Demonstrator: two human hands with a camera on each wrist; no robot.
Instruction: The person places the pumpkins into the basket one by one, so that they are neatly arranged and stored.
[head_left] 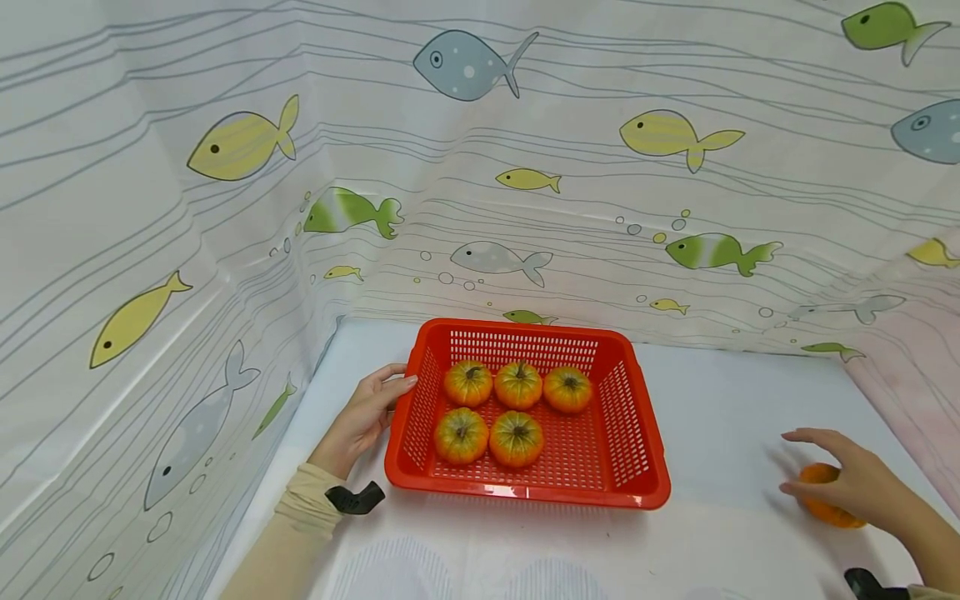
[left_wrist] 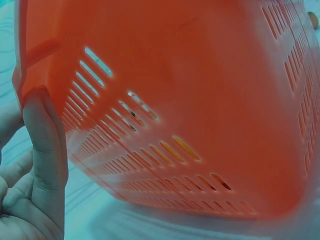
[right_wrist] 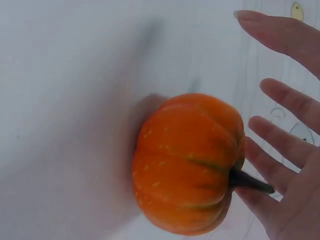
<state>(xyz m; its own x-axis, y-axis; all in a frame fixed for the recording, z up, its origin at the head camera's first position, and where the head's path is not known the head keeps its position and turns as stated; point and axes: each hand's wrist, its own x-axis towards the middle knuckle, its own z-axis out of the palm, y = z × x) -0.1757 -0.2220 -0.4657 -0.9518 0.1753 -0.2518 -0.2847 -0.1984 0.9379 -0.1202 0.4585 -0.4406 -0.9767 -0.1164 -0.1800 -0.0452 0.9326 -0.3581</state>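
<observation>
A red plastic basket [head_left: 525,492] with slotted walls stands on the table, holding several small orange-yellow pumpkins [head_left: 517,385] grouped toward its left and middle. My left hand [head_left: 367,412] holds the basket's left rim. In the left wrist view, one finger [left_wrist: 45,135] lies against the outer side of the rim, the others curled below. Far to the right, my right hand [head_left: 851,479] hovers around a single orange pumpkin [right_wrist: 187,167] on the table. Its fingers are spread, with the dark stem pointing toward the palm; whether any finger touches the pumpkin is hard to tell.
A white table surface [head_left: 720,433] lies between the basket and the lone pumpkin. Fish-printed curtains [head_left: 480,208] hang behind and along both sides, close to the basket's back edge. Black wrist straps [head_left: 355,498] sit on both forearms.
</observation>
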